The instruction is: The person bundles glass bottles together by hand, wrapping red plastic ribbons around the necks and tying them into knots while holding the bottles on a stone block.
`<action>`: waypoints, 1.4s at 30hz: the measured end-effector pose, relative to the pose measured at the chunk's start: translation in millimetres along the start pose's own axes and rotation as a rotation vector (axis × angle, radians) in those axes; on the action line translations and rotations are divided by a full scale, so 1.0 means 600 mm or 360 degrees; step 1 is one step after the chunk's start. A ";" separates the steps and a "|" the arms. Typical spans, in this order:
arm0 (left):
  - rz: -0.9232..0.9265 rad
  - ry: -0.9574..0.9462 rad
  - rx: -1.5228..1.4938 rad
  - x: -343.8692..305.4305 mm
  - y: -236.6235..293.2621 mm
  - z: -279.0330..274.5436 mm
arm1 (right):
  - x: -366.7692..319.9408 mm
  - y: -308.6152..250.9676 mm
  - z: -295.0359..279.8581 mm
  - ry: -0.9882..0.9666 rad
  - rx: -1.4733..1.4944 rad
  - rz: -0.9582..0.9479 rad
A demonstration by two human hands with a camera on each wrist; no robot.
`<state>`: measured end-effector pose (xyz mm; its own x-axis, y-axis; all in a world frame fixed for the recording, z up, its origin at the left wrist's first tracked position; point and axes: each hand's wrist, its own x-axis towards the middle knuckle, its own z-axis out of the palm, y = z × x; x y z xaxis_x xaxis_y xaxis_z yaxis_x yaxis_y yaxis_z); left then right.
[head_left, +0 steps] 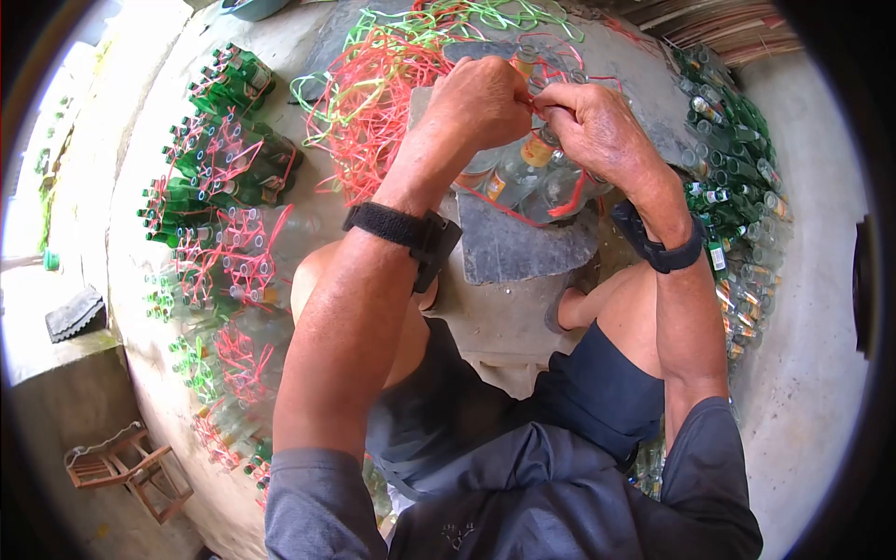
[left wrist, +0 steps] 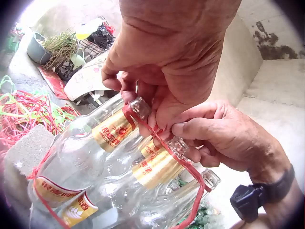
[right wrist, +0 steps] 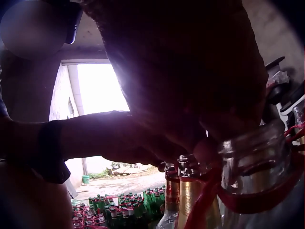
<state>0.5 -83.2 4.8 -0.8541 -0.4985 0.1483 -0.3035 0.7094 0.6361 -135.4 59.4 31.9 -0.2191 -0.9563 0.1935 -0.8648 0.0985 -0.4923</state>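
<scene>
A cluster of clear glass bottles (left wrist: 81, 157) with gold neck labels stands in front of the person, red plastic strap (left wrist: 193, 171) running round the necks and lower bodies. Over the bottle tops, the left hand (head_left: 481, 101) pinches the strap between thumb and fingers. Close against it, the right hand (head_left: 602, 131) pinches the same strap beside a bottle mouth (left wrist: 178, 147). In the right wrist view the right hand (right wrist: 186, 71) is dark and hides much of the pinch; a red strap (right wrist: 259, 200) loops around the nearest bottle neck there.
A heap of loose red and green strap (head_left: 373, 103) lies beyond the left forearm. Strapped bundles of green bottles (head_left: 243, 159) line the left side, and more bottles (head_left: 733, 177) lie along the right. A grey slab (head_left: 523, 247) is under the cluster; a small wooden chair (head_left: 126, 462) stands lower left.
</scene>
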 end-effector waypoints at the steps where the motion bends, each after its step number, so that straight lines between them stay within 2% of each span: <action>1: 0.0007 0.0000 -0.0009 0.000 0.000 -0.001 | 0.000 -0.002 0.000 0.0000 0.0017 0.0006; 5: -0.0002 -0.0017 -0.0028 0.000 0.001 -0.004 | 0.002 0.012 0.009 -0.0015 0.0161 -0.0004; 8: -0.0013 -0.0055 -0.0030 0.001 0.000 -0.005 | 0.001 0.013 0.011 -0.0074 0.0243 0.0143; 10: -0.0009 -0.0062 -0.0028 0.000 -0.002 -0.005 | 0.001 0.005 0.010 -0.0207 0.0382 0.0368; 14: 0.0007 -0.0065 -0.0041 0.000 -0.005 -0.004 | 0.005 -0.002 0.009 -0.0236 0.0541 0.0376; 16: -0.0016 -0.0049 -0.0061 0.000 -0.006 -0.004 | 0.007 -0.002 0.008 -0.0281 0.0643 0.0475; 20: 0.0023 -0.0068 -0.0045 -0.001 -0.008 -0.007 | 0.007 0.009 0.014 -0.0202 0.0683 0.0425; 22: 0.0036 -0.0089 -0.0003 -0.001 -0.005 -0.012 | 0.011 0.006 0.005 -0.0315 0.0794 0.0568; 25: -0.0011 -0.0135 -0.0026 -0.001 -0.003 -0.016 | 0.012 0.024 0.017 -0.0253 0.1003 0.0418; 28: -0.0061 -0.0160 -0.0089 -0.001 -0.004 -0.017 | 0.014 0.029 0.021 -0.0289 0.1155 0.0474; 31: -0.0143 -0.0182 -0.0176 0.001 -0.006 -0.017 | 0.014 0.027 0.017 -0.0298 0.1093 0.0525; 35: -0.0102 -0.0214 -0.0214 0.003 -0.006 -0.021 | 0.016 0.029 0.019 -0.0294 0.1122 0.0560; 37: -0.0143 -0.0235 -0.0273 0.003 -0.007 -0.020 | 0.017 0.036 0.028 -0.0273 0.1175 0.0463; 41: -0.0131 -0.0234 -0.0255 0.005 -0.007 -0.017 | 0.015 0.037 0.028 -0.0227 0.1204 0.0459; 42: -0.0123 -0.0236 -0.0250 0.005 -0.008 -0.016 | 0.017 0.037 0.024 -0.0312 0.1146 0.0479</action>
<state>3.6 -92.7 9.3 -0.8872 -0.4613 -0.0112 -0.3108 0.5797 0.7532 -150.2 48.0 10.8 -0.2555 -0.9545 -0.1540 -0.2628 0.2219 -0.9390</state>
